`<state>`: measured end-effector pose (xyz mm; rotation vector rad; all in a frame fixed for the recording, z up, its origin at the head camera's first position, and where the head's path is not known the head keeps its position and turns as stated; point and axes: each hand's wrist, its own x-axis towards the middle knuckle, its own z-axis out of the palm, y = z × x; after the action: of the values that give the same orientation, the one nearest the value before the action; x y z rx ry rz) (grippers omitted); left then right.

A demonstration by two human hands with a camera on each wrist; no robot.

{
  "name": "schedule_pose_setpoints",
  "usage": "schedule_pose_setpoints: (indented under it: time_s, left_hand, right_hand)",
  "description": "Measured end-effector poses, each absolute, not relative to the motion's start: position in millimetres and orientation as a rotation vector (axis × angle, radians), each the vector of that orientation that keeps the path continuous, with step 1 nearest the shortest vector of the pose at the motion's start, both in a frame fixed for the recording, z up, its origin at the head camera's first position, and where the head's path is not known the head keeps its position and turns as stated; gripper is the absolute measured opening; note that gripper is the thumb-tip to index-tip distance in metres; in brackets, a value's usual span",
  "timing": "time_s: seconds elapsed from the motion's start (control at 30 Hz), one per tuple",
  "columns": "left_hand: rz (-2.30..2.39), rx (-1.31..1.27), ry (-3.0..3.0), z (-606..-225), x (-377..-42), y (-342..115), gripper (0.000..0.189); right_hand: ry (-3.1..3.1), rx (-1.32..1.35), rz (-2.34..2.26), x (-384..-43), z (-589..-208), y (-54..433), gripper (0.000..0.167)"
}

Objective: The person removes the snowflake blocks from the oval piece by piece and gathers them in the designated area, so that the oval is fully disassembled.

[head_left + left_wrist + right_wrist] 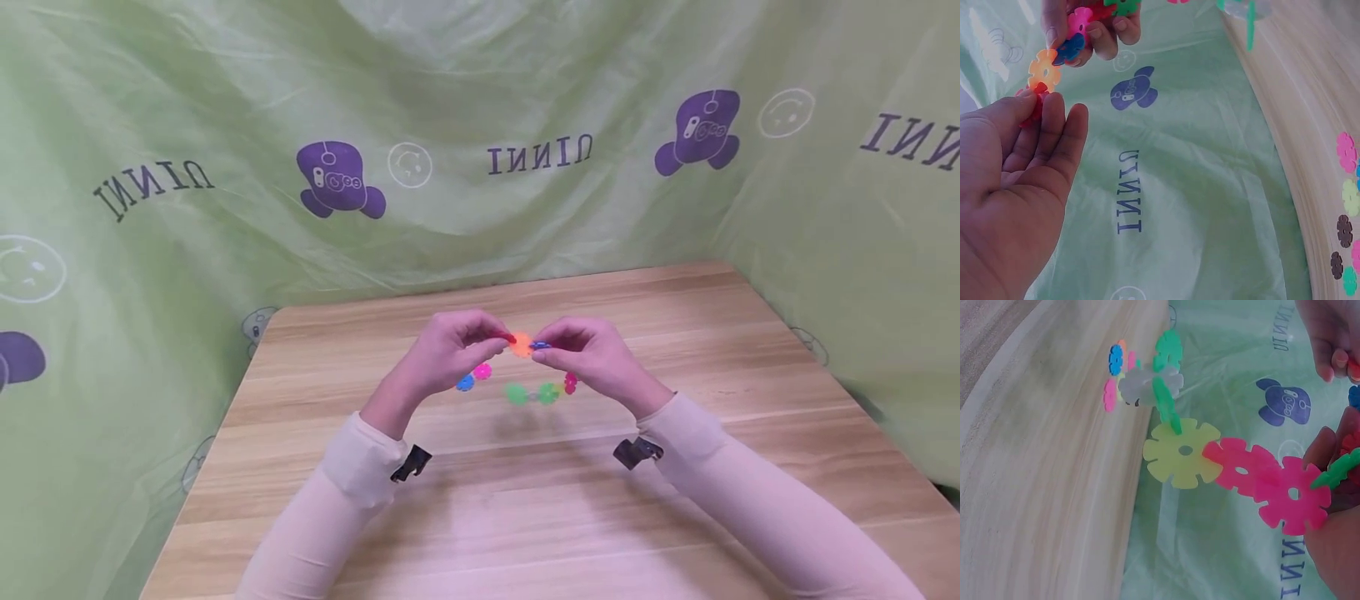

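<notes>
My left hand (457, 350) pinches a red notched plastic disc (1038, 112) between thumb and fingertips. An orange flower-shaped disc (521, 345) sits against it, between the two hands. From the other side, my right hand (592, 354) pinches a blue disc (541, 345) that meets the orange one's edge. A chain of interlocked discs hangs from the right hand; the right wrist view shows its pink disc (1294, 495), pale yellow disc (1182, 453), translucent grey disc (1147, 385) and green disc (1168, 350). The right palm partly hides a red disc.
Loose discs lie on the wooden table (450, 517), among them a pink disc (1346, 152) and a brown disc (1344, 230). A green printed curtain (480, 225) surrounds the table's back and sides. Black buckles (411, 463) sit at both wrists.
</notes>
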<state>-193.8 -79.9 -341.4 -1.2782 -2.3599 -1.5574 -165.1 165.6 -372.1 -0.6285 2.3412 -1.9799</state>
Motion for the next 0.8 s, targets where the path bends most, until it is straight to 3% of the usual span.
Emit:
schedule_pose_setpoints:
  time_s: [0.53,0.8]
  left_hand:
    - [-1.532,-1.279,-2.316,-343,-193,-78,0.009]
    - [-1.514,-1.085,-2.510,-367,-208,-88,0.018]
  right_hand:
    - [2.394,-0.631,-1.948,-164,-366,171,0.018]
    - [2.415,-0.581,-1.938,-163,-367,175,0.018]
